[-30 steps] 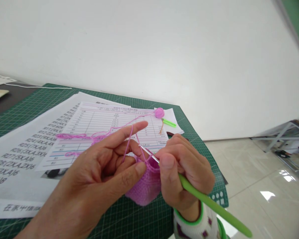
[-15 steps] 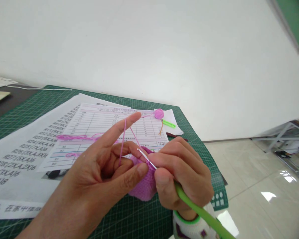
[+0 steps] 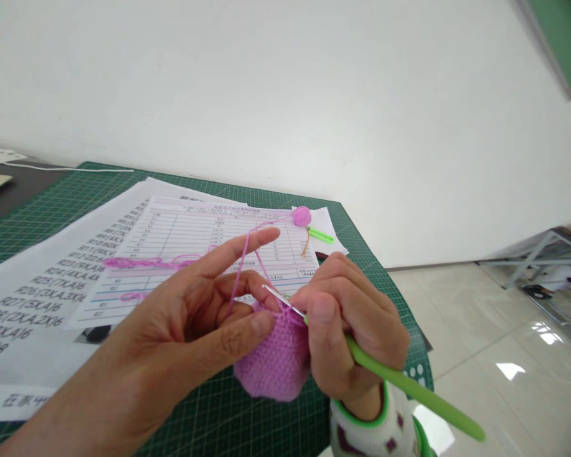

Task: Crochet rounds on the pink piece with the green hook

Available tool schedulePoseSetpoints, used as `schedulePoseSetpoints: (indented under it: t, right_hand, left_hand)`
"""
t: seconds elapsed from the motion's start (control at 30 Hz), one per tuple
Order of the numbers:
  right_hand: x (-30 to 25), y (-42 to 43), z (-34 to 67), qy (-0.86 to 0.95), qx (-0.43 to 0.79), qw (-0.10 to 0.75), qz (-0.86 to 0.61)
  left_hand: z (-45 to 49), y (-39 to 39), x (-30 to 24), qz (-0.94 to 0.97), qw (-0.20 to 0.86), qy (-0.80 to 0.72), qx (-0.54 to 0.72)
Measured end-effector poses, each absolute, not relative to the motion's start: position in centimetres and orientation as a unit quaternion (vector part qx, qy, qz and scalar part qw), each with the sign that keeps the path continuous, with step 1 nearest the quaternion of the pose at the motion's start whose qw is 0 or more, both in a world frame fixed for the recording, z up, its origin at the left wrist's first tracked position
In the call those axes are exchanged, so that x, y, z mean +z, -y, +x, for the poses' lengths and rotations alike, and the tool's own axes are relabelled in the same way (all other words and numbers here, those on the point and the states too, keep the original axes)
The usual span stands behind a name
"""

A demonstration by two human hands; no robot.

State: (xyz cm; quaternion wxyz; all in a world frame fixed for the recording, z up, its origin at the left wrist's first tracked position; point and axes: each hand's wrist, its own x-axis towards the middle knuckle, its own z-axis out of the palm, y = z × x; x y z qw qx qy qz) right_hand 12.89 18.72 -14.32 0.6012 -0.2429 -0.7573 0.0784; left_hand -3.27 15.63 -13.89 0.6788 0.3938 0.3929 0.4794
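Observation:
My left hand [image 3: 209, 304] pinches the upper edge of a rounded pink crochet piece [image 3: 276, 365] between thumb and fingers. Its index finger points out to the right, with pink yarn [image 3: 242, 266] looped over it and running down to the work. In my right hand [image 3: 356, 330] is a crochet hook [image 3: 419, 393] with a green handle, gripped near its metal end. The silver tip lies at the top edge of the crochet piece, pointing up and left. From my left index finger the strand leads back to a small pink yarn ball [image 3: 301, 216].
Printed sheets [image 3: 124, 279] cover much of a green cutting mat [image 3: 356, 241]. A pink yarn bundle [image 3: 143, 262] lies on them. Beside the ball sits a bright green clip-like piece [image 3: 320, 235]. A white wall [image 3: 285, 95] stands behind; tiled floor [image 3: 476, 343] shows at the right.
The crochet piece has tilted and shows more of its front. My right hand has turned, baring more of the hook's handle. My left index finger has dipped and moved slightly right.

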Motion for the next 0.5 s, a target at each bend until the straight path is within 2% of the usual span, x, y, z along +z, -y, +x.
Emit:
schedulePoseSetpoints:
  t: [0.17, 0.37, 0.5]
  right_hand:
    - [-14.2, -18.9, 13.1, 0.758, 0.112, 0.593, -0.247]
    - [-13.8, -19.4, 14.1, 0.755, 0.261, 0.555, -0.231]
    - [-13.5, -19.5, 14.6, 0.755, 0.299, 0.546, -0.206]
  left_hand:
    - [-3.3, -15.6, -14.0, 0.378, 0.688, -0.389, 0.482]
    - [-3.5, -16.2, -13.8, 0.378, 0.698, -0.390, 0.467]
    - [-3.7, -16.1, -13.8, 0.399, 0.697, -0.388, 0.453]
